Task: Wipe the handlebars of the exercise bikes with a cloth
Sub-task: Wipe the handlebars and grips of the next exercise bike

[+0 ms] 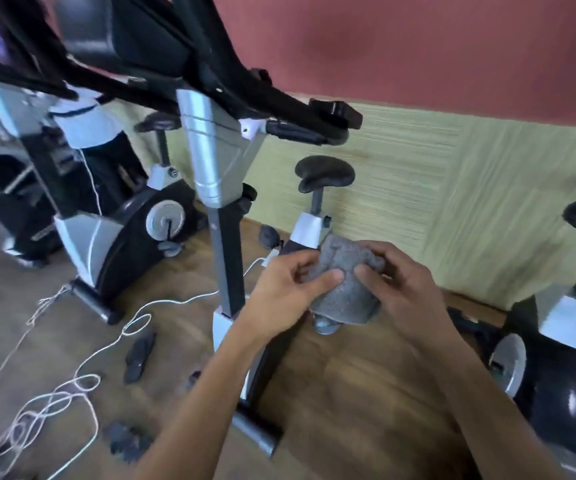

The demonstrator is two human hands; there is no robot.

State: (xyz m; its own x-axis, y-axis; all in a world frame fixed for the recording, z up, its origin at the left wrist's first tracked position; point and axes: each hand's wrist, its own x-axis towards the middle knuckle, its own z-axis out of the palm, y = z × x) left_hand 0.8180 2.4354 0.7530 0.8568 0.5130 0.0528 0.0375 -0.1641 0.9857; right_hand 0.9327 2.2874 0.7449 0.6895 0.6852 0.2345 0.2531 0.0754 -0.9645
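Observation:
A grey cloth [345, 289] is bunched between both hands in the middle of the view. My left hand [286, 289] pinches its left side with thumb and fingers. My right hand [404, 282] grips its right side. The black handlebars [300, 129] of the nearest exercise bike stretch above and to the left of the hands, well apart from the cloth. The bike's silver post [207, 147] stands left of my hands, and its black saddle [324, 173] sits just above the cloth.
A second bike [123, 223] stands at the left and a third one [570, 341] at the right edge. White cords [82, 382] and dark loose parts [139, 355] lie on the wooden floor. A green and red wall [452, 168] is behind.

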